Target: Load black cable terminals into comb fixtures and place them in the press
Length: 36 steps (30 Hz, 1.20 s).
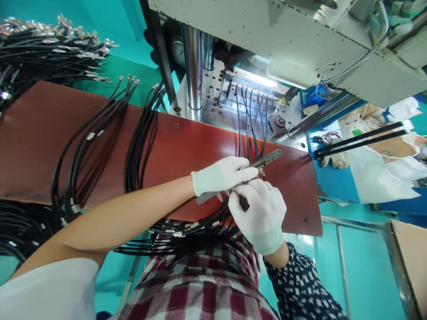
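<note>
My left hand (222,175), in a white glove, lies across a narrow grey metal bar (271,157) and holds it, fingers stretched along it. Small metal cable ends (219,197) stick out along the bar's near edge. Close against the bar, my right hand (260,211), also gloved, is closed with its fingers curled around a black cable (244,203); its fingers hide most of the held part. Black cables with white tags (178,233) hang in a bunch between the board's near edge and my body.
A red-brown board (187,146) spans the front of a press (240,22). Several cables run into its lit metal die (230,100). Cable bundles (136,151) lie leftward, with a large pile (50,49) beyond. Right of the press are black rods (363,141) and a loose glove (336,160).
</note>
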Available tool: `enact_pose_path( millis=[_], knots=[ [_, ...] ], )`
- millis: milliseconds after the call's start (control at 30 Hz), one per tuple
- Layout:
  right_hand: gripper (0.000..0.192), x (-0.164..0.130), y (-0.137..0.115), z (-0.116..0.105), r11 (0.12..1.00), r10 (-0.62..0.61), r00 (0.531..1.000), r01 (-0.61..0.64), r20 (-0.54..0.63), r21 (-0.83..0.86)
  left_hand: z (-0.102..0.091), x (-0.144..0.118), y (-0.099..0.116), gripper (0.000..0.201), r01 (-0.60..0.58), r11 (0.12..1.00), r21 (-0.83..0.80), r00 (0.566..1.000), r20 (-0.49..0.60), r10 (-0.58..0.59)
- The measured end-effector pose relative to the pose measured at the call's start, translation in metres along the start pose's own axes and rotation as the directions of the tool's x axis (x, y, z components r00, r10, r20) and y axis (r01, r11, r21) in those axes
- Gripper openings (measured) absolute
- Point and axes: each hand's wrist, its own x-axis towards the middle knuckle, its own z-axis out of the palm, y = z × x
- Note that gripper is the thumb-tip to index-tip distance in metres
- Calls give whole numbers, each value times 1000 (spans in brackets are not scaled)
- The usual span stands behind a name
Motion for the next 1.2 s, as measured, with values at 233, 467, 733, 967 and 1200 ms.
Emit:
enact_pose_path(
  millis=[233, 467, 733, 967, 1200],
  knots=[
    [11, -8, -4, -12, 1000, 3, 998, -4, 57, 11, 1, 2, -7, 35, 28, 999, -32, 1000, -5, -29],
    [14, -6, -9, 5, 1000, 13, 1000, -13, -5, 11, 2, 0, -5, 36, 18, 999, -42, 999, -38, -20],
    [12, -13, -14, -9, 1000, -16, 995, 13, 95, 25, 2, 2, -7, 34, 60, 994, -87, 997, -35, -64],
    [13, -10, -26, 9, 999, -1, 1000, 0, 21, 50, 5, 2, -6, 33, 56, 995, -82, 997, -54, -61],
    [13, 8, 15, -11, 970, -38, 990, 4, 136, 243, 2, 3, -8, 37, 17, 999, -34, 1000, -15, -17]
  ],
)
